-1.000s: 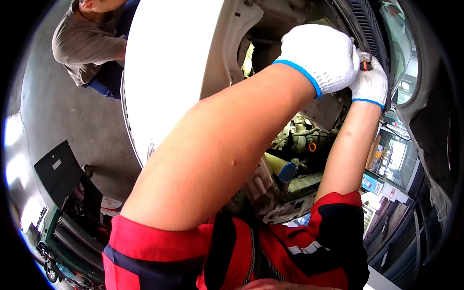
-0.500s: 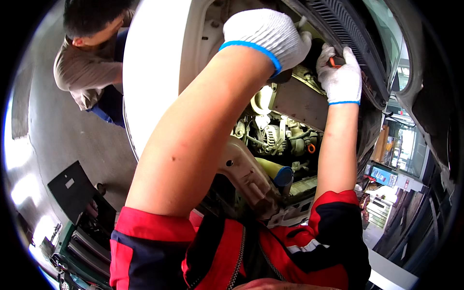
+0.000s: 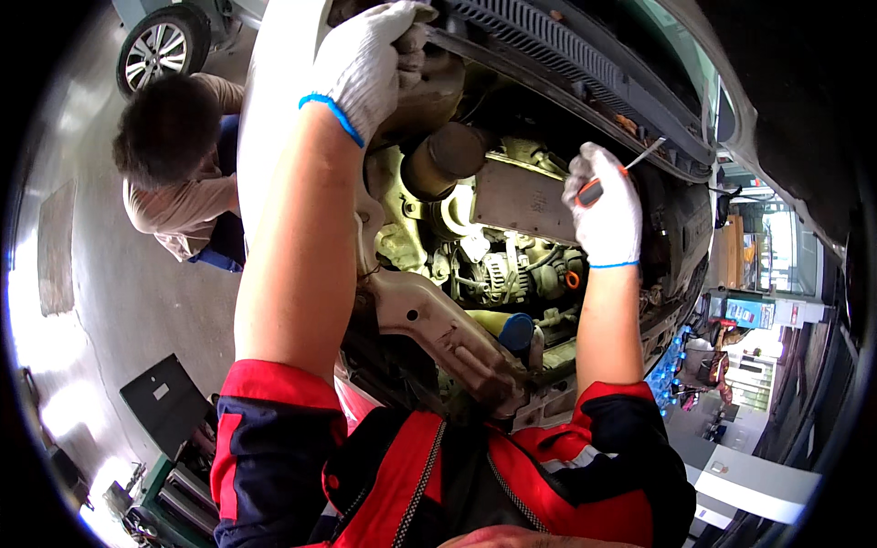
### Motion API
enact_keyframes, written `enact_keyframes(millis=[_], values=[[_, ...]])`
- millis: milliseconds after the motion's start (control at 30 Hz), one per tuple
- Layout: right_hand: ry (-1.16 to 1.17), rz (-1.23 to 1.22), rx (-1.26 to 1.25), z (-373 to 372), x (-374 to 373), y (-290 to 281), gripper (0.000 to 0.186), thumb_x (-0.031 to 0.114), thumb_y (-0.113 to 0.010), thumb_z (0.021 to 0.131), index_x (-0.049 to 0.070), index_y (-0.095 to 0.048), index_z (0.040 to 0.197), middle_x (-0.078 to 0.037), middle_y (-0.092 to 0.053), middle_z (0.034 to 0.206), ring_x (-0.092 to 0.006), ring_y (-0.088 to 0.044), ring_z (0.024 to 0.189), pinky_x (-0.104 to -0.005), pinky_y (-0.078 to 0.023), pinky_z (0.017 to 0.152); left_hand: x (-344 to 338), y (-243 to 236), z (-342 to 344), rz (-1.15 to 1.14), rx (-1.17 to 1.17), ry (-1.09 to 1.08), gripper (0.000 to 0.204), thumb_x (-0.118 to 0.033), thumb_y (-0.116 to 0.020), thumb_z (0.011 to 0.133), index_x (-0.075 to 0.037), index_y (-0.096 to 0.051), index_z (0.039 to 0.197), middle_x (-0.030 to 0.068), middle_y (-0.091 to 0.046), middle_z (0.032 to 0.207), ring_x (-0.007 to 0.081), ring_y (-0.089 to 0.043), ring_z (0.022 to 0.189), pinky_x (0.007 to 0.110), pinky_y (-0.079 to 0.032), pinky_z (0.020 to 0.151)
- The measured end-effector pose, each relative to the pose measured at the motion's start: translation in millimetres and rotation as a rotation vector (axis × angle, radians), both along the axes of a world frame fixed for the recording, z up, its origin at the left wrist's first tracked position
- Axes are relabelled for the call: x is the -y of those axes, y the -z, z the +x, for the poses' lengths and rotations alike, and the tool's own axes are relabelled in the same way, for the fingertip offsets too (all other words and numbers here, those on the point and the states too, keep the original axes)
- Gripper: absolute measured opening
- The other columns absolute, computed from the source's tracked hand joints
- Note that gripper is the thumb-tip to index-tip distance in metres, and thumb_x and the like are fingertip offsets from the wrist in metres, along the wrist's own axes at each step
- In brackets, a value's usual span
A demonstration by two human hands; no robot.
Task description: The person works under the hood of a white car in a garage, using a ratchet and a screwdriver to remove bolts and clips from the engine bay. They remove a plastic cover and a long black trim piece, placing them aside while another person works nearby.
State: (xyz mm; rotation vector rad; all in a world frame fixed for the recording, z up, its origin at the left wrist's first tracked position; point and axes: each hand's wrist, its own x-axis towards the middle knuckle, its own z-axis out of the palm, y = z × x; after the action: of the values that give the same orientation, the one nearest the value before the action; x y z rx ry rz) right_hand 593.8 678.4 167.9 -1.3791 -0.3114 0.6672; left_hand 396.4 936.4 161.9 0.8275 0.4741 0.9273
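Observation:
My left hand, in a white knit glove with a blue cuff, is at the far left corner of an open engine bay. Its fingers curl at the end of the black slatted cowl panel; what they grip, if anything, is hidden. In my right hand, gloved alike, is a screwdriver with an orange and black handle. Its thin metal shaft points up and right, toward the cowl's lower edge. Below the hands lie a flat grey-brown cover and a dark round-topped cylinder.
A white fender borders the bay on the left. Beyond it another person bends down near a wheel. A pale metal bracket and a blue-capped tube are nearer me. The raised hood hangs at the right.
My left hand has moved left, away from my right hand. The right hand has come lower, and the screwdriver's shaft now shows. The view has shifted, and the other person's head is lower.

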Motion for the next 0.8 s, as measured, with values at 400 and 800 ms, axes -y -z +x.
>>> enact_keyframes(millis=[400, 800], values=[[-0.856, -0.064, 0.598, -201, 113, -135, 0.047, 0.007, -0.062, 0.094, -0.003, -0.046, 0.137, -0.015, -0.069, 0.105, -0.0217, -0.073, 0.086, -0.0333, -0.058, 0.077, 101, 24, 34, 1.140, -0.550, 0.068, 0.019, -0.018, -0.058, 0.100, -0.005, -0.070, 0.108, 0.0070, -0.066, 0.078, 0.0170, -0.062, 0.070, 0.030, -0.050, 0.063], [-0.929, -0.162, 0.770, -340, 228, -234, 0.042, 0.018, -0.061, 0.096, 0.001, -0.053, 0.134, -0.016, -0.067, 0.107, -0.0248, -0.069, 0.092, -0.0407, -0.052, 0.087, 320, 78, -82, 1.335, -0.744, 0.627, 0.023, -0.022, -0.058, 0.098, -0.004, -0.070, 0.106, 0.0229, -0.071, 0.097, 0.0425, -0.068, 0.094, 0.046, -0.054, 0.082]])
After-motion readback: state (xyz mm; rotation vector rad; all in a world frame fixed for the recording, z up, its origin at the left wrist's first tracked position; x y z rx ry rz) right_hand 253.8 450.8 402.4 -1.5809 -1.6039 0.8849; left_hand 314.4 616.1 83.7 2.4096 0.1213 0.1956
